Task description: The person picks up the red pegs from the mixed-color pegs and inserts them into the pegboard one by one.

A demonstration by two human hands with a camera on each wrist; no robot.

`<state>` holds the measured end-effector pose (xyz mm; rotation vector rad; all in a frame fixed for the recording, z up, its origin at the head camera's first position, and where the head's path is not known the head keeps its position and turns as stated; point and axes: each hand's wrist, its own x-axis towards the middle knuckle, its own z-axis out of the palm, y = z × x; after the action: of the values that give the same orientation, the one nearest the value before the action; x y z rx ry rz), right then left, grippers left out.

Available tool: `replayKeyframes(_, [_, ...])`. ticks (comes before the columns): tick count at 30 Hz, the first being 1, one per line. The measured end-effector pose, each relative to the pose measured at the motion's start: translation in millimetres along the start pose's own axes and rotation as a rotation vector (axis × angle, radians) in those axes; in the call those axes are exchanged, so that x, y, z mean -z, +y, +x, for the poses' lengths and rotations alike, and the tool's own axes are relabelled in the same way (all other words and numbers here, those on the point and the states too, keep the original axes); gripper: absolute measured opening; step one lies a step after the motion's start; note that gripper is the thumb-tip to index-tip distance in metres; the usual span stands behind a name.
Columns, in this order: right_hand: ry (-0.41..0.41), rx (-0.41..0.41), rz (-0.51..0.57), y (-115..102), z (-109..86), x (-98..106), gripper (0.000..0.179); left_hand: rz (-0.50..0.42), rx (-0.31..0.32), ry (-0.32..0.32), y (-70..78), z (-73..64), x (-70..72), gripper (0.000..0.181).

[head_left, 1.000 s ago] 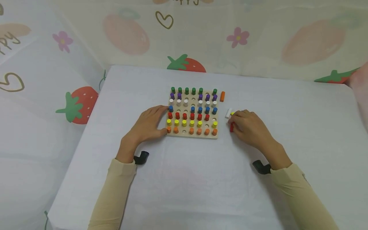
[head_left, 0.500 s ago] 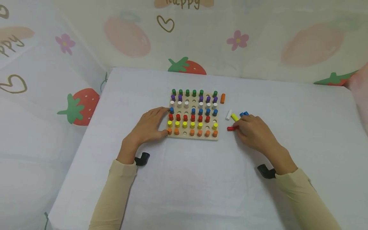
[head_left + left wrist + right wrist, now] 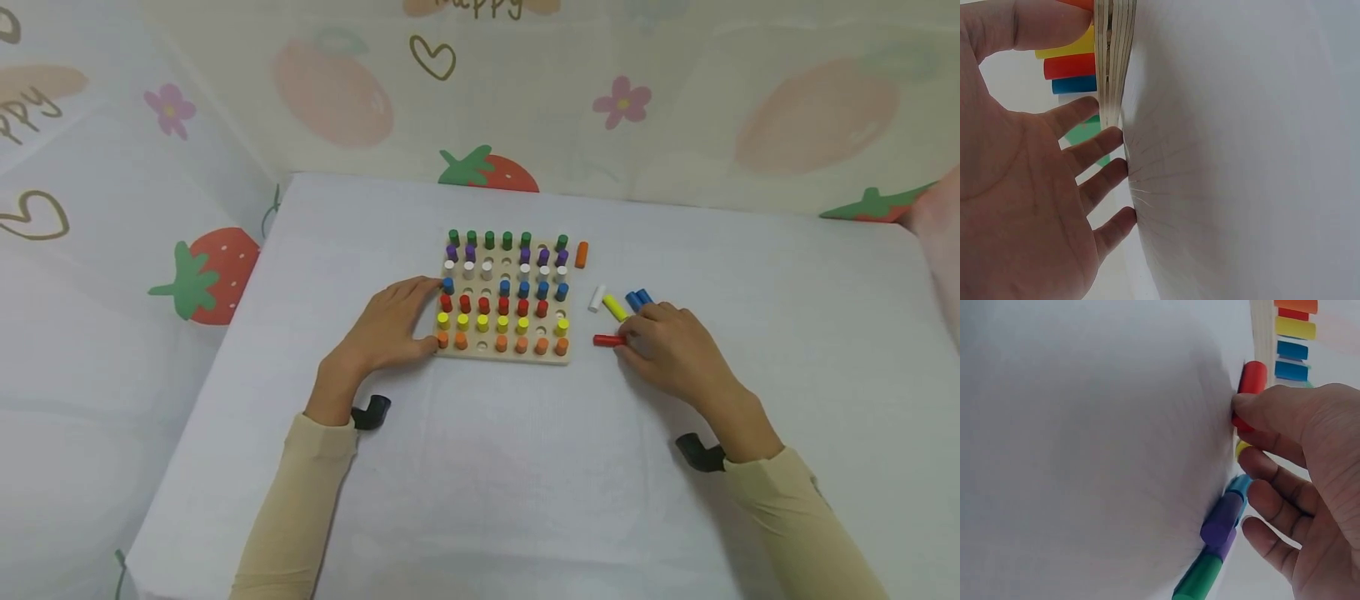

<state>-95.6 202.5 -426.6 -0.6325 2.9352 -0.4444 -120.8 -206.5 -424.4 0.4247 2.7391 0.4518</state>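
Observation:
A wooden peg board [image 3: 502, 357] stands mid-table, with rows of green, purple, white, blue, red, yellow and orange pegs upright in it and several bare holes. My left hand [image 3: 382, 329] spreads along its left side; in the left wrist view, the thumb and index finger touch the board's edge [image 3: 1115, 56]. Right of the board, my right hand [image 3: 675, 350] pinches one end of a red peg [image 3: 606, 340] lying flat. The right wrist view shows thumb and index finger on that red peg [image 3: 1252, 378], the other fingers loosely bent above a purple peg [image 3: 1219, 522].
Loose pegs lie right of the board: an orange peg [image 3: 582, 255], a white peg [image 3: 597, 298], a yellow peg [image 3: 615, 307] and blue pegs [image 3: 633, 301]. A green peg [image 3: 1200, 575] lies beyond the purple one in the right wrist view. White cloth [image 3: 480, 467] covers the table.
My right hand has shifted right, and the red peg has turned from pointing toward me to lying sideways. The yellow and blue pegs have come into sight. The left hand stays at the board.

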Motion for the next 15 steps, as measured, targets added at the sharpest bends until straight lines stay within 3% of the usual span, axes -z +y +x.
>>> replayKeyframes(15, [-0.007,-0.039,0.024,-2.2,-8.1,11.3,0.023,-0.002,-0.004,0.004,0.8,-0.1,0.2,0.089])
